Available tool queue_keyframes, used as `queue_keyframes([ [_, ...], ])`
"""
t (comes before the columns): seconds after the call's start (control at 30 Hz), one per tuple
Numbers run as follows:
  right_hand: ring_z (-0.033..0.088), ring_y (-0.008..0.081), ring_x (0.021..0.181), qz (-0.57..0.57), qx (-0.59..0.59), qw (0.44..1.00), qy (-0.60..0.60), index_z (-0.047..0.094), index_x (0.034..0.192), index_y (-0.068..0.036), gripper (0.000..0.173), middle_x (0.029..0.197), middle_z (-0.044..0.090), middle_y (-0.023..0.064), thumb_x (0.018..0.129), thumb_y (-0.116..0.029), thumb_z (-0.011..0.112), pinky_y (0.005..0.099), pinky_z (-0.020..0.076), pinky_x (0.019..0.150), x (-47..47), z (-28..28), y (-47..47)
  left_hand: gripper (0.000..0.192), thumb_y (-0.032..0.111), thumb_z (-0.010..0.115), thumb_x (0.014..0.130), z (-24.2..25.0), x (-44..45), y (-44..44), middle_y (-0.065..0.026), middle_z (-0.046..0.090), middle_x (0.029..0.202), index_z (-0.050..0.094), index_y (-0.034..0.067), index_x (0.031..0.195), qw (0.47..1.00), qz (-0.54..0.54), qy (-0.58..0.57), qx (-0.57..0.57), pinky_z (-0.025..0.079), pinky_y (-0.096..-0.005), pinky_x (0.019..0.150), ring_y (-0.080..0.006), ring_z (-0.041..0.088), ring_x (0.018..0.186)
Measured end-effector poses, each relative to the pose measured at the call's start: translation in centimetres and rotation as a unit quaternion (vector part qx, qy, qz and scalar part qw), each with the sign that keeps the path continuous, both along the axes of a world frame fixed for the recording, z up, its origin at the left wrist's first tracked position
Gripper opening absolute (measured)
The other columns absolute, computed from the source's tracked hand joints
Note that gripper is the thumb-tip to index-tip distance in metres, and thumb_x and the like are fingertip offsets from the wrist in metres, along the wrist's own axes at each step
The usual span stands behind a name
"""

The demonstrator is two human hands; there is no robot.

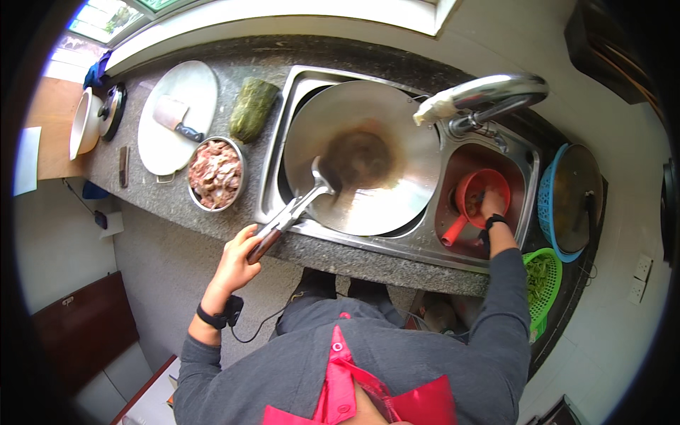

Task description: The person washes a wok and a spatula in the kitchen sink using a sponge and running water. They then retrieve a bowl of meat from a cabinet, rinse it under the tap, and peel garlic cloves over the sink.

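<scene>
My left hand [237,261] grips the brown wooden handle of a metal wok spatula [289,213]. The spatula's head rests inside a large steel wok [409,154] that sits over the bigger sink basin. Brownish residue darkens the bottom of the wok. On the right, my right hand [494,204] reaches into a red plastic dipper [461,229] in the smaller basin [451,164]. Something dark shows beside its fingers, too small to make out, and the fingertips are partly hidden, so whether they hold it is unclear.
Left of the sink are a steel bowl of raw meat [215,172], a winter melon piece [254,109] and a cleaver [172,114] on a white cutting board [199,79]. The chrome faucet [499,90] overhangs the sink. A green basket of leafy vegetables [552,287] and a lidded blue basket [545,199] stand right.
</scene>
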State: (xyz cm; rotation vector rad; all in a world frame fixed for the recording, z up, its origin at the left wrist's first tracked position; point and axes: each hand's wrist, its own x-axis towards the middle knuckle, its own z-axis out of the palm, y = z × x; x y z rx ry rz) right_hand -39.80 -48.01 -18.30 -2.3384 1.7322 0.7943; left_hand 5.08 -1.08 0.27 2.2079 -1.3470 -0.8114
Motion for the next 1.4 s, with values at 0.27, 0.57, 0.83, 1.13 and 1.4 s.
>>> queue_keyframes([
  [0.27, 0.052, 0.0379, 0.102, 0.106, -0.162, 0.912, -0.361, 0.051, 0.103, -0.002, 0.037, 0.105, 0.055, 0.0202, 0.067, -0.003, 0.06, 0.0425, 0.0446, 0.085, 8.0, 14.1, 2.2, 0.053, -0.002, 0.059, 0.057, 0.6, 0.4, 1.8, -0.0191, 0.052, 0.124, 0.061, 0.003, 0.11, 0.998, 0.016, 0.032, -0.051, 0.044, -0.0386, 0.093, -0.0352, 0.054, 0.112],
  [0.57, 0.051, 0.0354, 0.1, 0.146, -0.171, 0.827, -0.515, 0.058, 0.105, -0.008, 0.039, 0.108, 0.051, 0.0138, 0.067, 0.0, 0.061, 0.0402, 0.0451, 0.086, 32.6, 1.7, 6.1, 0.058, -0.001, 0.06, 0.062, -1.1, 0.7, 3.4, -0.0201, 0.055, 0.123, 0.059, 0.006, 0.12, 0.987, 0.07, 0.103, -0.106, 0.045, -0.0346, 0.093, -0.031, 0.057, 0.112],
  [0.83, 0.053, 0.0337, 0.106, 0.119, 0.196, 0.763, -0.604, 0.057, 0.098, -0.001, 0.025, 0.118, 0.053, 0.0247, 0.087, -0.024, 0.053, 0.0393, 0.0422, 0.091, 37.3, 2.5, 18.0, 0.054, -0.002, 0.062, 0.063, -1.5, 1.3, 3.8, -0.0195, 0.056, 0.122, 0.06, 0.003, 0.116, 0.977, 0.093, 0.141, -0.133, 0.046, -0.034, 0.091, -0.0302, 0.058, 0.111],
  [1.13, 0.048, 0.0347, 0.104, 0.29, -0.065, 0.846, -0.442, 0.055, 0.11, -0.001, 0.034, 0.115, 0.049, 0.0188, 0.076, -0.003, 0.055, 0.0421, 0.0446, 0.09, 38.1, 4.2, 15.9, 0.052, -0.003, 0.062, 0.063, -1.4, 2.3, 3.8, -0.02, 0.056, 0.123, 0.059, -0.001, 0.114, 0.972, 0.094, 0.174, -0.127, 0.046, -0.0342, 0.091, -0.03, 0.057, 0.112],
  [1.4, 0.035, 0.0369, 0.126, 0.403, -0.107, 0.866, -0.275, 0.049, 0.123, 0.004, 0.05, 0.138, 0.036, 0.0175, 0.075, -0.007, 0.053, 0.0421, 0.0366, 0.101, 35.5, 2.9, 12.5, 0.052, -0.002, 0.063, 0.063, -1.6, 2.4, 4.1, -0.0187, 0.056, 0.123, 0.058, -0.001, 0.114, 0.973, 0.101, 0.172, -0.118, 0.046, -0.0329, 0.091, -0.0289, 0.057, 0.111],
])
